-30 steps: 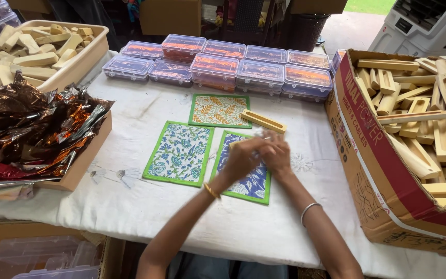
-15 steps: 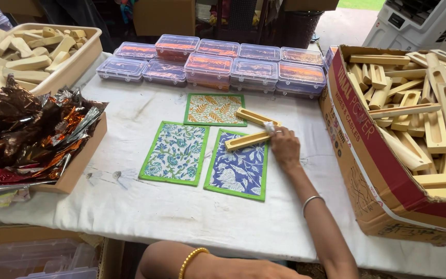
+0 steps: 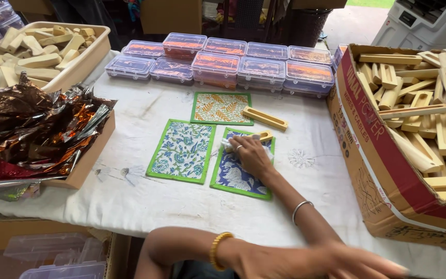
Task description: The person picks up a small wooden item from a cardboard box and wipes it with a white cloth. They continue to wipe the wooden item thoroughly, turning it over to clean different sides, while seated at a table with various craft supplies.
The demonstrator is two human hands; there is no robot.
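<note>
Nearest, the left hand [image 3: 331,261] sweeps right, blurred, its grip impossible to tell. Farther, the right hand [image 3: 251,153] presses a wooden piece [image 3: 265,136] onto the blue cloth [image 3: 241,170], fingers closed over it; pressing flat should prevent slipping.

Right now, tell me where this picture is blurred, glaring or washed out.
Head view: the left hand at the bottom edge is smeared by motion blur; the right hand on the blue mat is sharp. The foil throws bright glints. The top right corner, past the cooler, is washed out. Light is soft daylight, shadows faint.
</note>
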